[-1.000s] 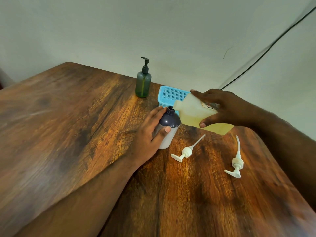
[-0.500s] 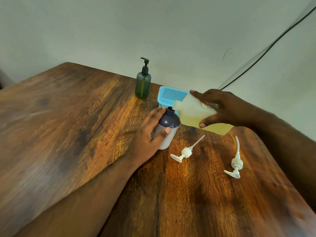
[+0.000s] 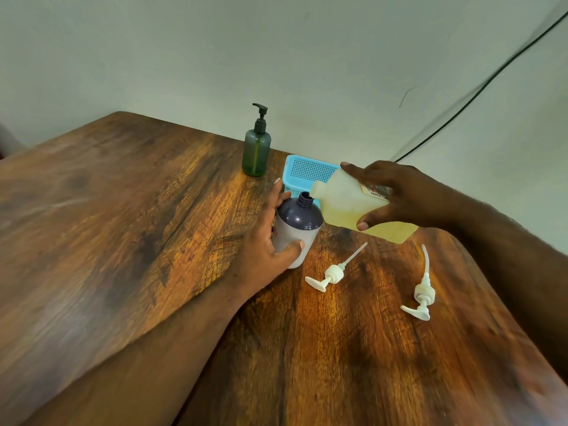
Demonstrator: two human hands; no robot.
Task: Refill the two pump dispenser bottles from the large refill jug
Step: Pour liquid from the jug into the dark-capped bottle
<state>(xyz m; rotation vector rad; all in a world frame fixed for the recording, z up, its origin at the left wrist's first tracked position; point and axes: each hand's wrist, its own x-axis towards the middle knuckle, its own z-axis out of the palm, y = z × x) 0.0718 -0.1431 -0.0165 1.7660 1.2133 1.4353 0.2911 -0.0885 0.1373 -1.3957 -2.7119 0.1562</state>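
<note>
- The left hand (image 3: 264, 250) wraps its grip round the dark-shouldered bottle (image 3: 296, 232), which stands upright on the wooden counter (image 3: 138, 241), probably to steady it for pouring.
- The right hand (image 3: 396, 195) grips the refill jug (image 3: 347, 204), tipped with its spout right at the bottle's open threaded neck; whether liquid is running cannot be told.
- The jug is cloudy, soft-cornered plastic holding yellowish liquid.
- Two white pumps (image 3: 330, 273) (image 3: 422, 292) lie on the counter, removed so the necks stay open.
- A green bottle (image 3: 256, 149) stands capped near the wall, beside a blue perforated basket (image 3: 307, 170).
</note>
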